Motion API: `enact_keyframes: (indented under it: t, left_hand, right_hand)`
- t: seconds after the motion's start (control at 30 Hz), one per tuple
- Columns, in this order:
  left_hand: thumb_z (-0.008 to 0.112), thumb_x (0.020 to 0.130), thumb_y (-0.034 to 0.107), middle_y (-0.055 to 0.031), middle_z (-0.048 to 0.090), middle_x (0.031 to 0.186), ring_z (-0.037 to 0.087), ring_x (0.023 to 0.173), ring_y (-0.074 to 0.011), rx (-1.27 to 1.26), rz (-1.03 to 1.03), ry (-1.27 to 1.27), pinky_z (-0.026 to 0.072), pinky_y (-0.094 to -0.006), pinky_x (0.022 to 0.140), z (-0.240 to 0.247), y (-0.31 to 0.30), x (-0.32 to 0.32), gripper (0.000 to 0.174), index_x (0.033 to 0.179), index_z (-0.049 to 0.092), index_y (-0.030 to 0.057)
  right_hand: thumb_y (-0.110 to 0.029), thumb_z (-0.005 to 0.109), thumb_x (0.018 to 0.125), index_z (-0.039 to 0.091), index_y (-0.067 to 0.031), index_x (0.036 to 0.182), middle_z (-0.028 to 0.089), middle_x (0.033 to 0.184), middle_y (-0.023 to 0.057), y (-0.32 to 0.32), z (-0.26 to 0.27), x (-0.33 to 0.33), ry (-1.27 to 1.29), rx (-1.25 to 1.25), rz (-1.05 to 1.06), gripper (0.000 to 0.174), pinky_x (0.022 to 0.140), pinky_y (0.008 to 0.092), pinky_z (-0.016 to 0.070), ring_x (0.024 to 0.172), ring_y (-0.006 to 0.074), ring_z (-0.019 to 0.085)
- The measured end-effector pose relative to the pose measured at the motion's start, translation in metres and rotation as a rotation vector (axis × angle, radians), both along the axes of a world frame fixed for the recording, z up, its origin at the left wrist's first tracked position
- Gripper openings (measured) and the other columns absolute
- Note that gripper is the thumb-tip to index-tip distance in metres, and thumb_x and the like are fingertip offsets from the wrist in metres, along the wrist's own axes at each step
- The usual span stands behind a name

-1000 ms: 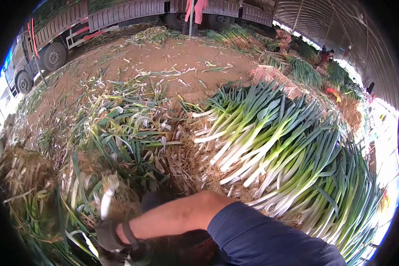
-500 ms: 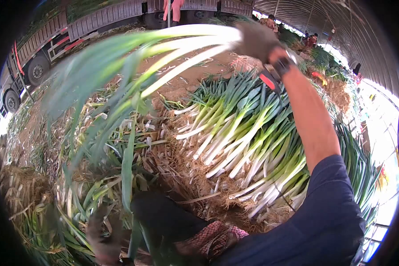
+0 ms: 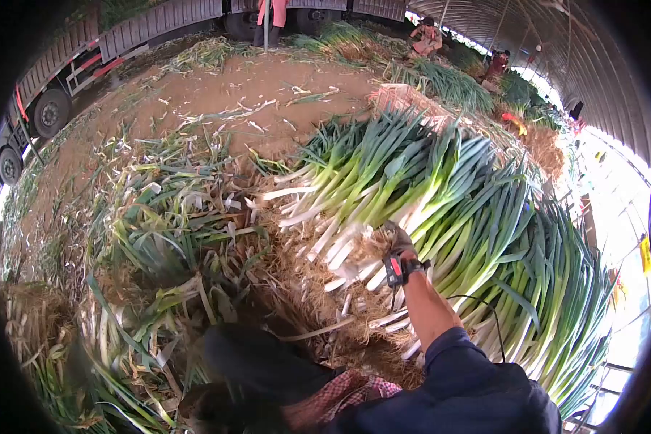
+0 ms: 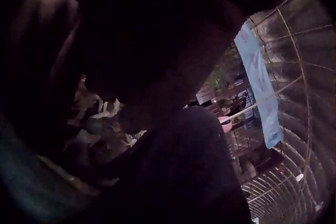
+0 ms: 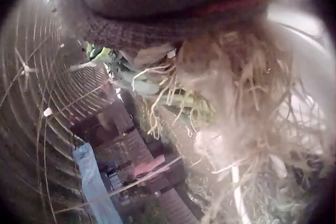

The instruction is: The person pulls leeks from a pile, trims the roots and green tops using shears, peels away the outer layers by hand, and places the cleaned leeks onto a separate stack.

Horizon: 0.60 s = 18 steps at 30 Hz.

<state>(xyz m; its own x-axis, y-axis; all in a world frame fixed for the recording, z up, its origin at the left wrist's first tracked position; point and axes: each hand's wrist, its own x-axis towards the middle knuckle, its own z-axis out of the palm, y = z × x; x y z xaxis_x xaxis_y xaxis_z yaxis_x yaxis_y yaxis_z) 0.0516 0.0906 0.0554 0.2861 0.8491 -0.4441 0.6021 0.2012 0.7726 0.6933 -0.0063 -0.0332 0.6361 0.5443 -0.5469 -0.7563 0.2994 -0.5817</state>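
Observation:
My right hand, in a grey glove, grips a few long green onions near their root ends, low over a broad row of green onions laid side by side. Their white stems point toward me and the dark green leaves away. Close under the glove in the right wrist view hangs a blurred tuft of pale roots. My left hand is a dark, shaded shape by my knee at the bottom of the head view; its fingers do not show. The left wrist view is mostly dark.
Trimmed leaves cover the ground left of the row. Untrimmed green onions with roots stand at the far left. A pink crate is behind the row. Farther off are a truck, a standing person and people seated among more heaps.
My right hand reached up from the lower left with several green onions, swung them through the air and brought them down onto the row. The left hand stays low by the knee.

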Motion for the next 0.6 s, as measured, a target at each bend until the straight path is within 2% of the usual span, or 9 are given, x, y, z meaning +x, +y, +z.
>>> enact_keyframes:
  t: [0.07, 0.13, 0.23, 0.27, 0.33, 0.4, 0.43, 0.5, 0.6]
  left_hand:
    - [0.074, 0.078, 0.0, -0.0132, 0.068, 0.117, 0.064, 0.102, -0.0227, -0.014, 0.004, 0.002, 0.0516, -0.0376, 0.091, -0.002, 0.001, 0.003, 0.048, 0.125, 0.062, -0.0017]
    - [0.075, 0.078, 0.001, -0.0131, 0.068, 0.116, 0.065, 0.101, -0.0226, -0.025, 0.007, 0.0, 0.0519, -0.0375, 0.091, -0.002, 0.002, 0.007, 0.048, 0.125, 0.062, -0.0018]
    - [0.075, 0.079, 0.002, -0.0129, 0.068, 0.116, 0.065, 0.1, -0.0224, -0.045, 0.009, -0.002, 0.0524, -0.0375, 0.09, -0.003, 0.004, 0.01, 0.048, 0.125, 0.062, -0.0018]
    - [0.075, 0.079, 0.002, -0.0129, 0.068, 0.115, 0.065, 0.099, -0.0223, -0.052, 0.01, 0.001, 0.0525, -0.0374, 0.089, -0.005, 0.006, 0.011, 0.048, 0.125, 0.062, -0.0019]
    - [0.075, 0.079, 0.003, -0.0128, 0.069, 0.115, 0.065, 0.098, -0.0222, -0.063, 0.005, -0.009, 0.0529, -0.0374, 0.089, -0.008, 0.011, 0.018, 0.048, 0.125, 0.062, -0.0019]
    - [0.075, 0.08, 0.004, -0.0127, 0.069, 0.115, 0.066, 0.098, -0.022, -0.076, 0.002, -0.016, 0.0532, -0.0373, 0.088, -0.011, 0.017, 0.023, 0.047, 0.125, 0.062, -0.0019]
    - [0.075, 0.08, 0.004, -0.0127, 0.069, 0.114, 0.066, 0.097, -0.022, -0.082, -0.002, -0.02, 0.0534, -0.0373, 0.088, -0.012, 0.02, 0.025, 0.047, 0.125, 0.062, -0.002]
    - [0.075, 0.08, 0.005, -0.0126, 0.069, 0.114, 0.066, 0.096, -0.0218, -0.09, -0.004, -0.023, 0.0537, -0.0372, 0.087, -0.013, 0.027, 0.029, 0.047, 0.125, 0.062, -0.002]
    - [0.075, 0.081, 0.006, -0.0124, 0.069, 0.113, 0.066, 0.095, -0.0216, -0.09, -0.017, -0.042, 0.0542, -0.0372, 0.087, -0.015, 0.037, 0.035, 0.047, 0.125, 0.062, -0.0021]
  right_hand:
    - [-0.038, 0.074, 0.086, 0.062, -0.0099, 0.122, 0.067, 0.111, 0.0164, 0.023, 0.016, -0.007, 0.03, -0.189, -0.012, 0.048, 0.082, 0.0497, 0.0558, 0.094, 0.0333, 0.066]
    - [-0.04, 0.075, 0.086, 0.059, -0.0149, 0.135, 0.056, 0.135, 0.0171, 0.03, 0.046, -0.035, -0.272, -0.51, 0.049, 0.058, 0.081, 0.0435, 0.0536, 0.105, 0.0287, 0.06]
    - [-0.044, 0.066, 0.092, 0.05, -0.0184, 0.146, 0.053, 0.141, 0.011, 0.031, 0.046, -0.041, -0.447, -0.539, 0.226, 0.062, 0.082, 0.0439, 0.0568, 0.118, 0.0275, 0.058]
    - [-0.046, 0.065, 0.093, 0.048, -0.0148, 0.146, 0.063, 0.128, 0.0139, 0.031, 0.047, -0.046, -0.34, -0.543, 0.187, 0.064, 0.078, 0.0448, 0.056, 0.108, 0.0283, 0.064]
    - [-0.048, 0.064, 0.093, 0.046, -0.0154, 0.147, 0.068, 0.116, 0.017, 0.019, 0.031, -0.029, -1.222, -1.013, 0.732, 0.065, 0.075, 0.0446, 0.0556, 0.097, 0.0304, 0.067]
    - [-0.052, 0.054, 0.095, 0.064, -0.0147, 0.121, 0.068, 0.097, 0.0215, 0.016, 0.034, -0.026, -0.974, -1.151, 0.791, 0.046, 0.073, 0.0446, 0.0537, 0.085, 0.0354, 0.067]
    - [-0.054, 0.05, 0.097, 0.073, -0.0144, 0.108, 0.069, 0.087, 0.0237, 0.016, 0.043, -0.029, -0.851, -1.22, 0.819, 0.048, 0.072, 0.0446, 0.0528, 0.079, 0.038, 0.067]
    - [-0.055, 0.044, 0.098, 0.075, -0.0115, 0.088, 0.07, 0.085, 0.0221, 0.013, 0.055, -0.042, -1.261, -1.169, 1.224, 0.055, 0.071, 0.0433, 0.051, 0.077, 0.0362, 0.067]
    - [-0.055, 0.046, 0.097, 0.073, -0.0113, 0.095, 0.07, 0.086, 0.0201, 0.032, 0.078, -0.077, -1.375, -1.078, 1.517, 0.052, 0.076, 0.044, 0.0512, 0.079, 0.0346, 0.066]
